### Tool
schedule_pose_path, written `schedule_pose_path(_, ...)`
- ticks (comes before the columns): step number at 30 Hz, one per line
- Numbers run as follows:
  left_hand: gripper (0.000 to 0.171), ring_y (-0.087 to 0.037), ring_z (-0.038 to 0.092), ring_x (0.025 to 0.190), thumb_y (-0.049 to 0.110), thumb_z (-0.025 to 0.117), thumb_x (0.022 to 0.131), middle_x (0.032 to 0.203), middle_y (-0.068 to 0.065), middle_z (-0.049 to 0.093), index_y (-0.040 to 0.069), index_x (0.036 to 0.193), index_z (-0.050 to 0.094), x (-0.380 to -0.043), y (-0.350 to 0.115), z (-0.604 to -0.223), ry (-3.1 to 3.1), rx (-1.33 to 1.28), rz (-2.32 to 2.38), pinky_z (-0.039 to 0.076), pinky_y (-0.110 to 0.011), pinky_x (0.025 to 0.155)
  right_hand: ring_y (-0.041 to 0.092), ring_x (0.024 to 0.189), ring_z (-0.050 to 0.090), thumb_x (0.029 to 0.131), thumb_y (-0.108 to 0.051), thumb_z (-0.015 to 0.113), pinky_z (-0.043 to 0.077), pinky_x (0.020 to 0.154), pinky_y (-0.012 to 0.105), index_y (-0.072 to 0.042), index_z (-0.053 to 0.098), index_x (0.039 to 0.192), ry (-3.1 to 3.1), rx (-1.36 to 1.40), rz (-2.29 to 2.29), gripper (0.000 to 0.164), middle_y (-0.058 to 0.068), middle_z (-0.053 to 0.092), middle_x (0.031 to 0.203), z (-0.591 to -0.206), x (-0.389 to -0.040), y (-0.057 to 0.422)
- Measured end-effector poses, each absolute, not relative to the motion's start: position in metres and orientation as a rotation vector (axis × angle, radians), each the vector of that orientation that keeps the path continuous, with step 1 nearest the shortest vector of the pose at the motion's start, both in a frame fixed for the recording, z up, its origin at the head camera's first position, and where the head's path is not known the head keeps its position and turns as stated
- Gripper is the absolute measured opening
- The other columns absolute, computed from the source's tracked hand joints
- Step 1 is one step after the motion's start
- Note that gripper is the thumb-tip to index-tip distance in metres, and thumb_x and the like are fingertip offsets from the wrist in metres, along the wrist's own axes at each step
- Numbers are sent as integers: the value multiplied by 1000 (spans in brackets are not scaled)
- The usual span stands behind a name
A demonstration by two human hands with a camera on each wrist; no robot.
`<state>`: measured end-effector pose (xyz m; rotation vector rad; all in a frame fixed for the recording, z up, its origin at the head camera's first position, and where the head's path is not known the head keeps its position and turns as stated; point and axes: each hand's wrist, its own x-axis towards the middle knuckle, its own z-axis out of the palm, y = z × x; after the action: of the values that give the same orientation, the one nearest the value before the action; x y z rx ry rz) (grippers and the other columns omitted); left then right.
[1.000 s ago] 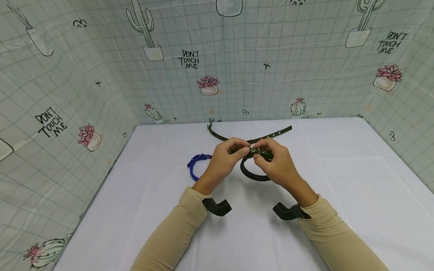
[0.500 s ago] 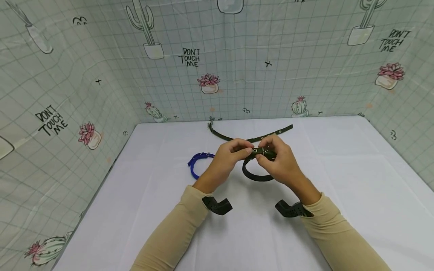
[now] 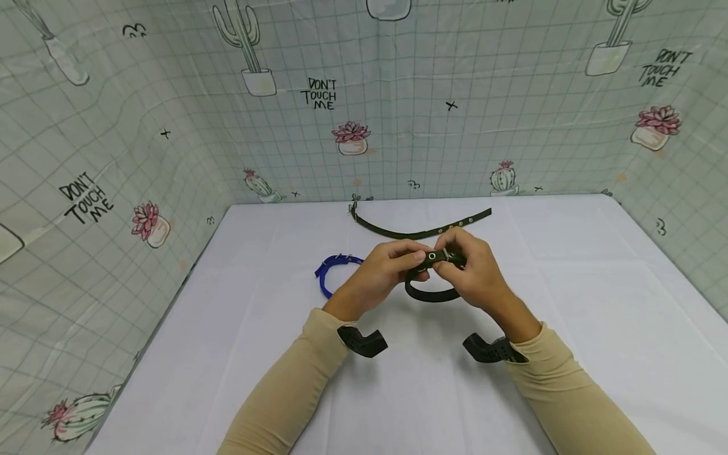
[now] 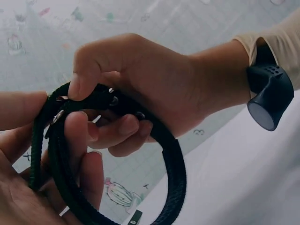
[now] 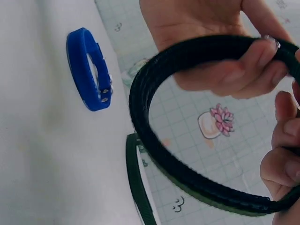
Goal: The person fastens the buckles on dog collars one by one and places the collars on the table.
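A dark green buckled collar (image 3: 430,296), bent into a loop, is held up over the table between both hands. My left hand (image 3: 372,278) pinches the strap by an eyelet, thumb on top. My right hand (image 3: 474,272) pinches the same collar at its buckle end, with thumb and index finger near the metal piece. From the left wrist view, the right hand's fingers curl through the loop (image 4: 176,187) and small metal studs show on the strap. The right wrist view shows the padded inner side of the collar (image 5: 140,103); part of the buckle is hidden behind fingers.
A blue collar (image 3: 321,278), fastened in a ring, lies left of the hands, partly behind the left wrist. Behind the hands, a green strap with eyelets (image 3: 409,235) lies unfastened near the back edge of the white table (image 3: 273,278). Patterned cloth walls (image 3: 398,82) surround the table.
Both hands have drifted slightly right with the green collar. The left fingers have shifted on the strap, with fingertips now showing below it. The blue collar and the loose strap stay where they were.
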<state>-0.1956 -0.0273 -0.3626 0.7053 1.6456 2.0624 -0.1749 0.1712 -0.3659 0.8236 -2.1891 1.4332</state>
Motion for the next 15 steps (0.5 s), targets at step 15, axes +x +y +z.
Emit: schedule_pose_path(15,35,-18,65,85,11,54,103,111,-12,62,-15,125,59,-197,-37,-354,1681,730,2222,51,-32,90,17,82,53,98,-9,65,43,69,26,-13,72,121,-2214,650,1469,25,-2,65,99,-361,-174,164)
